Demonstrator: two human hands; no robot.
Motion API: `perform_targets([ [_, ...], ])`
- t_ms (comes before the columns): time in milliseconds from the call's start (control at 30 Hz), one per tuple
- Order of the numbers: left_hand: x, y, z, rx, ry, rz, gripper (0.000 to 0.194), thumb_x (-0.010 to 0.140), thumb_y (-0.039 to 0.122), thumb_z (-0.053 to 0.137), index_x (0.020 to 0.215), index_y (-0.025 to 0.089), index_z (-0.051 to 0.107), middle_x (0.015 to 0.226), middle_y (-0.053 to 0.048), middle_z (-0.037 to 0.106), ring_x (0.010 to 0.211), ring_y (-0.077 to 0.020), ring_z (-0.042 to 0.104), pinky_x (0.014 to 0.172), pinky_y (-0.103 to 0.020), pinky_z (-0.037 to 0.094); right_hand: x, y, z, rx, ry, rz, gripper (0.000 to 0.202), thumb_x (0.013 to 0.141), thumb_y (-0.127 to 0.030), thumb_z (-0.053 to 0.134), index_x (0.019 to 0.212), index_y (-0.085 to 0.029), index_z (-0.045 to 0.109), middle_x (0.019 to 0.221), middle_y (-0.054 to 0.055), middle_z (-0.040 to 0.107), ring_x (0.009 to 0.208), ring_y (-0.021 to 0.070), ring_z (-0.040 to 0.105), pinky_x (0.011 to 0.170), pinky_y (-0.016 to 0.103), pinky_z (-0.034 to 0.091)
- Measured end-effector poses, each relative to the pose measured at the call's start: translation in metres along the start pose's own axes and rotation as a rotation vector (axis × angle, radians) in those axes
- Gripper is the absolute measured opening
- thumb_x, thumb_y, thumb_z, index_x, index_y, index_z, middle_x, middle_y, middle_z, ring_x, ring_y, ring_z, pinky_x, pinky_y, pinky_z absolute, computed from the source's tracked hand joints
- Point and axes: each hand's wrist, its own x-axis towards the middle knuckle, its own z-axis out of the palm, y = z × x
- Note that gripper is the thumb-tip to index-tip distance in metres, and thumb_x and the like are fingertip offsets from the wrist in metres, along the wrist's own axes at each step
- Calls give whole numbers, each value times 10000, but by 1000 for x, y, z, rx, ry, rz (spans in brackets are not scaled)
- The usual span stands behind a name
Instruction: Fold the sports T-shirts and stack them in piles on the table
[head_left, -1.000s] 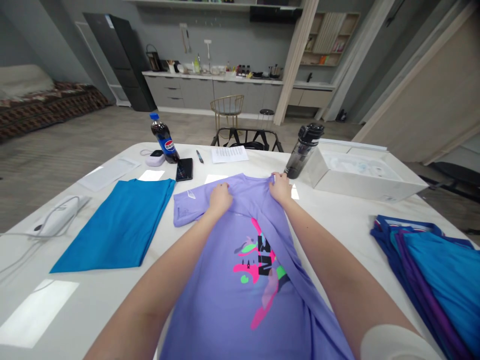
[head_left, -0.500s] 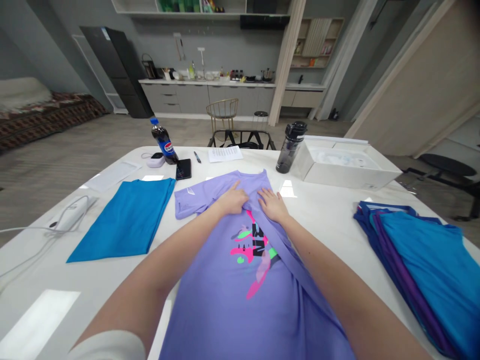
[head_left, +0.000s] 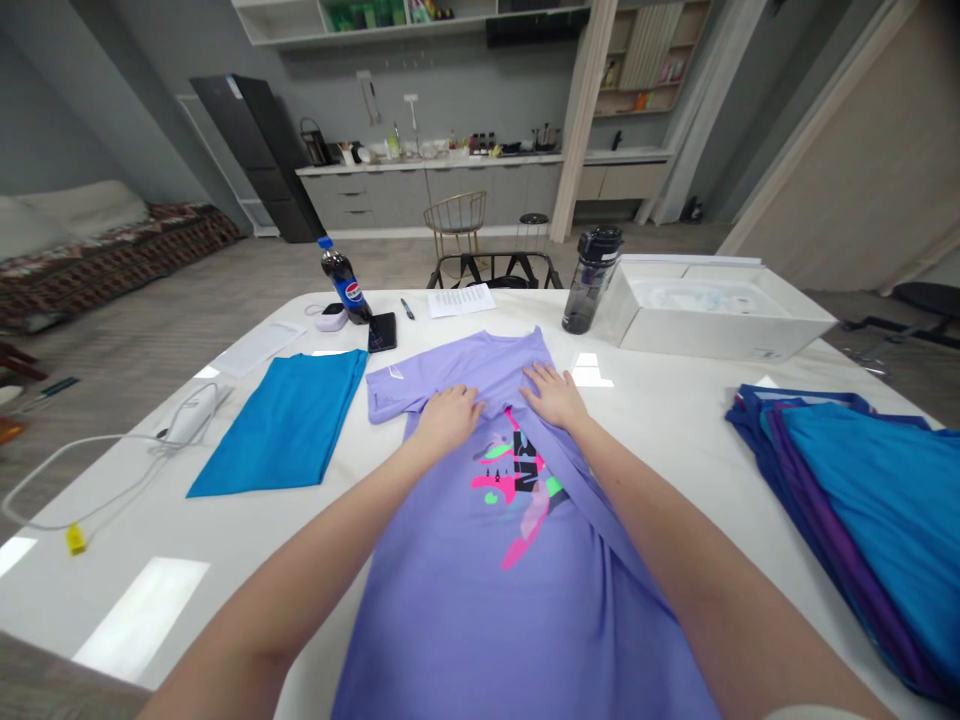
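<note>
A purple T-shirt [head_left: 480,600] with a pink, green and black print lies spread on the table, its right side folded inward along a long slanting edge. My left hand [head_left: 452,415] rests on the chest fabric beside the left sleeve, fingers apart and slightly bent. On the folded part near the collar lies my right hand [head_left: 556,397], its fingers spread flat on the cloth. The shirt's lower end runs out of view at the bottom. To the left is a folded blue garment [head_left: 289,425].
A stack of folded garments [head_left: 862,480] sits at the right. Along the back stand a cola bottle [head_left: 349,285], a phone [head_left: 382,332], a pen [head_left: 407,309], printed paper [head_left: 461,300], a dark tumbler [head_left: 591,285] and a white box [head_left: 712,330]. A white corded device [head_left: 193,415] lies at the left edge.
My left hand has slid left and slightly toward me over the shirt, and its fingers have loosened from the bunched cloth. My right hand stays near the collar. The camera view has shifted left.
</note>
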Motion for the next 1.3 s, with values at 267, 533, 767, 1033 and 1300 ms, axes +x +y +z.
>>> perform_targets([
  [267,25,-32,50,-125,-203,-189,865,946,769,312,1633,245,266,1703,-182,165,1566,-415,159,1182,-721,149,1,-1,-2,-17,-46,10,916,923,-838,279,1639,-266,284,1709,83,202,1570,332,154,1245,604,89],
  [533,22,-34,41,-284,49,79,585,1056,515,311,1496,188,516,1602,-110,447,1507,-226,375,1269,-443,227,0,1,-2,-21,-64,-14,973,898,-861,305,1647,-240,262,1711,94,189,1570,356,132,1243,614,62],
  [767,0,-3,66,-235,13,231,603,1052,525,343,1580,238,394,1669,-87,325,1559,-246,260,1275,-467,201,0,0,-2,-11,-47,-12,917,918,-823,355,1634,-254,295,1707,91,212,1567,345,149,1242,607,71],
  [1033,-3,-2,62,-192,11,234,602,1062,508,274,1601,249,348,1682,-68,303,1571,-236,221,1281,-467,165,-26,-8,-21,147,258,133,508,1018,-522,436,1352,-187,622,1424,148,595,1329,293,503,1134,479,348],
  [1300,-7,3,55,-176,64,208,544,1056,450,330,1559,251,388,1611,-86,432,1507,-242,346,1261,-487,173,-174,-4,-56,254,134,42,323,966,-536,555,954,-234,670,977,50,686,884,208,649,825,315,480],
])
